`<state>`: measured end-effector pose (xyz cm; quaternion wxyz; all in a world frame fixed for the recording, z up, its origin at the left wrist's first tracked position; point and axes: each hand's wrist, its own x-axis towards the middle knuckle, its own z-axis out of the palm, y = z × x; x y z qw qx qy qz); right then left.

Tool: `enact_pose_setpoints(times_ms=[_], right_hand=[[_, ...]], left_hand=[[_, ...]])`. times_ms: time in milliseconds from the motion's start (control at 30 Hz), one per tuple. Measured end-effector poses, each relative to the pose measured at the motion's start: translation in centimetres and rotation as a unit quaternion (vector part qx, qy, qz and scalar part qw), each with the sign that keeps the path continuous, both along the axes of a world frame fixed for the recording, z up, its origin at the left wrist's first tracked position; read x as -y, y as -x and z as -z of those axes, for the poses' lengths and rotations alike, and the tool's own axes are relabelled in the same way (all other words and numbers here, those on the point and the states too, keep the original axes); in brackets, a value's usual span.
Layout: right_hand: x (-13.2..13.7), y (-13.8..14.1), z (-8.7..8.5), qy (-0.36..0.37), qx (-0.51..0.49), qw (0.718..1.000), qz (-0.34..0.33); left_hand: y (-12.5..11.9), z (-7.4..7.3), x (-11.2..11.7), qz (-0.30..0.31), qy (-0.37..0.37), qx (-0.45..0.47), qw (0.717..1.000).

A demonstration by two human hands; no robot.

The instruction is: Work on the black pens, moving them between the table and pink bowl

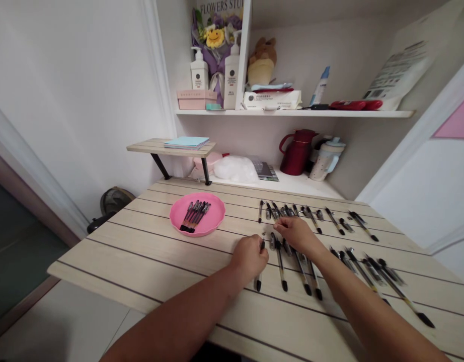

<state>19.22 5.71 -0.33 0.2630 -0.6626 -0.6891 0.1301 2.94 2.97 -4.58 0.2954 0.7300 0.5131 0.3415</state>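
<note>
My left hand is closed around a black pen, whose dark end sticks out below the fingers toward me. Just to the upper right, my right hand is held in a pinch; whatever its fingertips hold is too small or hidden to make out. Beneath and beside my right hand lie several black pens with clear barrels, among them a pen and another pen. Small clear-and-black caps lie among them, one cap between my hands.
A pink plate at the left holds several pens. More pens and caps lie in two rows on the slatted wooden table, including a pen at the back. Behind stand a small raised shelf and a red jug.
</note>
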Motion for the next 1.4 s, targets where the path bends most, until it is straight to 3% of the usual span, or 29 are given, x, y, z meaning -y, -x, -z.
enact_pose_setpoints(times_ms=[267,433,700,833,1000,1200,1400], right_hand=[[2.3,-0.8,1.5,-0.001,-0.125,0.992,0.025],[2.7,-1.1,2.4,-0.023,-0.142,0.989,0.040],[3.0,-1.7,2.1,-0.048,-0.083,0.995,0.025],[3.2,-1.6,1.9,-0.031,-0.070,0.997,0.017],[4.8,0.8,0.7,0.042,0.016,0.997,-0.057],[7.5,4.7,-0.4,0.066,0.179,0.981,-0.045],[8.0,5.6,0.1,0.064,0.241,0.967,-0.045]], left_hand=[[-0.8,-0.3,-0.4,0.002,-0.054,-0.055,0.997],[-0.7,-1.3,-2.2,0.018,-0.096,-0.081,0.992],[-1.4,-1.8,-4.7,0.016,-0.053,-0.299,0.953],[-1.3,-1.6,-4.5,0.015,-0.057,-0.297,0.953],[-1.1,-1.4,-4.0,0.012,-0.050,-0.289,0.956],[-1.0,-1.5,-3.5,0.009,-0.037,-0.280,0.959],[-0.9,-2.1,-3.2,0.015,-0.048,-0.286,0.957]])
